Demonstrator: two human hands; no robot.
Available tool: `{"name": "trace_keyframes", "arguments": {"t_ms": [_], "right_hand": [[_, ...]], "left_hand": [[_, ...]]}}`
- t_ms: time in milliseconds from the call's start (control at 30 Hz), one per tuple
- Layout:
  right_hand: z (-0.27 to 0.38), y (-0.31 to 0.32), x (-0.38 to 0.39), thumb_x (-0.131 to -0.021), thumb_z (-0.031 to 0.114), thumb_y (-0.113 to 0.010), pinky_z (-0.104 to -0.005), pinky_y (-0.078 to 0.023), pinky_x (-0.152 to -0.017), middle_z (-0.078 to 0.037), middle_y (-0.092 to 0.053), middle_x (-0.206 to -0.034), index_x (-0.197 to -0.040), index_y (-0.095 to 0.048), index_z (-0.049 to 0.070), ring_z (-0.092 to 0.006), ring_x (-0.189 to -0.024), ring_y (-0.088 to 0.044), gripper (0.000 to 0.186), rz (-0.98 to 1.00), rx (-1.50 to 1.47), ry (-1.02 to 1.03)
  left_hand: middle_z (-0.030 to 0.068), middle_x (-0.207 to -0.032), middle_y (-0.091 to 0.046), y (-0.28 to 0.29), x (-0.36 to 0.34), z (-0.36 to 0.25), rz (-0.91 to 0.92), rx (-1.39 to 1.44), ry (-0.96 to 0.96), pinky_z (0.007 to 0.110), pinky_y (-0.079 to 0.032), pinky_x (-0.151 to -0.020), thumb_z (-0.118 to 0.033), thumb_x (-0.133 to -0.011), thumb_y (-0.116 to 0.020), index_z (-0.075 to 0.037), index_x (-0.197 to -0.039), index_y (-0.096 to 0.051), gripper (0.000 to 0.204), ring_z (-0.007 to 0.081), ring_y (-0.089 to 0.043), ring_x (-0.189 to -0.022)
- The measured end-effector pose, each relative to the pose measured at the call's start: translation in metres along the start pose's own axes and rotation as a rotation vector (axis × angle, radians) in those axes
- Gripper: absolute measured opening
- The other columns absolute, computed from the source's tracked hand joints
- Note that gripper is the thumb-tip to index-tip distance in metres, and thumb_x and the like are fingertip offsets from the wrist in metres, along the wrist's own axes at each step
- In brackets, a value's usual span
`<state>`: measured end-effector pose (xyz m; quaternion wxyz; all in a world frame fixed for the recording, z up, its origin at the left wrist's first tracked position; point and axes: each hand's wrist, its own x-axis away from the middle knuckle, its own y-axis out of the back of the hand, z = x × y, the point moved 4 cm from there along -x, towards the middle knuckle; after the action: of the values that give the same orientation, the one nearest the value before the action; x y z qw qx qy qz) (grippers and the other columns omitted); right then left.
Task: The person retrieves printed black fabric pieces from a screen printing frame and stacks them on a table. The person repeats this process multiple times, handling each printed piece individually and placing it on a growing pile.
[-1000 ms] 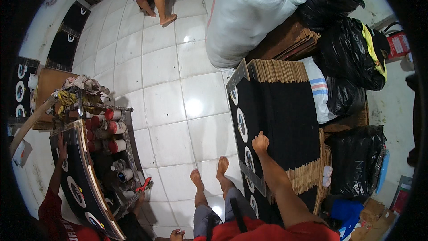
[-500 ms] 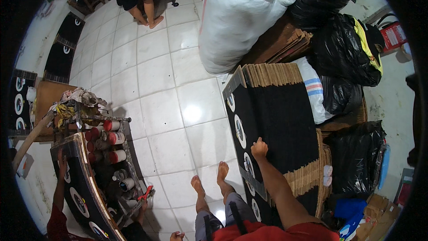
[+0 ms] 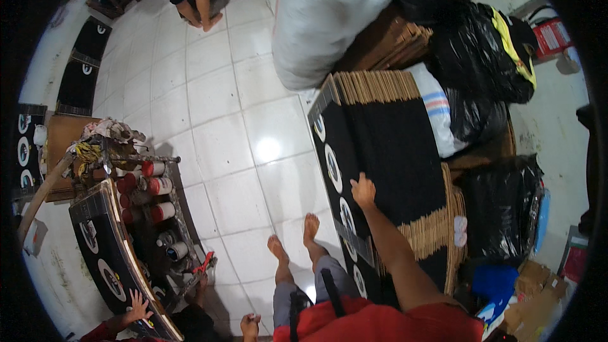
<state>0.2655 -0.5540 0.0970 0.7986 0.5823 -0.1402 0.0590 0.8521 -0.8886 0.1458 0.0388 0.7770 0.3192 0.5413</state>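
My right hand [image 3: 363, 191] is over a long row of black fabric pieces [image 3: 399, 171] on upright brown boards, to my right. Its fingers are curled at the fabric, with a fingertip pointing forward; whether they pinch an edge cannot be made out. The nearest black panel [image 3: 333, 168] along the row's left side carries white oval prints. Low in the picture, my left hand [image 3: 251, 327] hangs beside my grey shorts with fingers curled. A small pale spot shows at its fingertips, too small to name.
At left, a co-worker's spread hand [image 3: 138, 308] rests on a printed black panel [image 3: 101, 259]; red-labelled tubs [image 3: 158, 185] fill a rack beside it. A red-handled tool [image 3: 206, 261] is near the co-worker's other hand. White sack [image 3: 329, 19] and black bags [image 3: 484, 50] stand far right. Another person stands far off.
The whole view has shifted, the scene sitting higher and slightly left. The co-worker's hand has moved nearer along the printed panel. My left hand shows more fully; my right stays at the fabric.
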Motion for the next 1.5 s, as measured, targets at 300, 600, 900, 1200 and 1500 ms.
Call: {"name": "trace_keyframes", "arguments": {"t_ms": [300, 600, 900, 1200, 1500], "right_hand": [[-0.084, 0.089, 0.12, -0.075, 0.022, -0.068, -0.0441, -0.047, -0.077, -0.022, -0.063, -0.093, -0.103, -0.057, -0.002, -0.0375, -0.091, -0.06, 0.039, -0.243, -0.205, -0.146], [-0.179, 0.067, 0.311, -0.074, 0.017, -0.064, -0.0395, -0.048, -0.075, -0.018, -0.065, -0.082, -0.092, -0.063, 0.002, -0.0318, -0.084, -0.063, 0.024, -0.104, -0.112, -0.411], [-0.175, 0.002, 0.36, -0.074, 0.019, -0.067, -0.0367, -0.044, -0.09, -0.014, -0.06, -0.112, -0.111, -0.06, 0.006, -0.0291, -0.105, -0.056, 0.04, 0.115, -0.211, -0.363], [-0.169, -0.042, 0.351, -0.076, 0.026, -0.065, -0.0352, -0.029, -0.106, -0.013, -0.025, -0.145, -0.139, -0.026, 0.006, -0.0282, -0.13, -0.031, 0.077, 0.394, -0.069, -0.335], [-0.154, -0.057, 0.363, -0.071, 0.03, -0.069, -0.0327, -0.027, -0.106, -0.019, -0.026, -0.143, -0.137, -0.029, 0.001, -0.0295, -0.131, -0.03, 0.083, 0.353, -0.175, -0.337]], "left_hand": [[0.0061, -0.078, -0.059, -0.004, -0.023, -0.032, 0.16, -0.145, -0.027, 0.025, -0.043, -0.068, -0.012, -0.076, -0.07, 0.005, -0.103, -0.055, 0.035, 0.014, -0.054, -0.071], [0.005, -0.075, -0.059, 0.055, -0.091, -0.044, 0.288, -0.136, -0.157, 0.022, -0.035, -0.05, -0.015, -0.077, -0.069, 0.002, -0.105, -0.054, 0.036, 0.0115, -0.056, -0.064], [0.0027, -0.072, -0.059, 0.085, -0.111, -0.039, 0.403, -0.192, -0.185, 0.022, -0.037, -0.048, -0.011, -0.076, -0.069, -0.002, -0.094, -0.055, 0.025, 0.0108, -0.054, -0.058], [0.0005, -0.07, -0.055, 0.096, -0.109, -0.097, 0.367, -0.16, -0.308, 0.022, -0.039, -0.052, -0.009, -0.079, -0.065, 0.0, -0.09, -0.058, 0.016, 0.0084, -0.049, -0.057], [0.0015, -0.069, -0.058, 0.112, -0.128, -0.049, 0.41, -0.148, -0.224, 0.023, -0.041, -0.052, -0.008, -0.079, -0.063, -0.004, -0.082, -0.056, 0.009, 0.0114, -0.054, -0.058]]}}
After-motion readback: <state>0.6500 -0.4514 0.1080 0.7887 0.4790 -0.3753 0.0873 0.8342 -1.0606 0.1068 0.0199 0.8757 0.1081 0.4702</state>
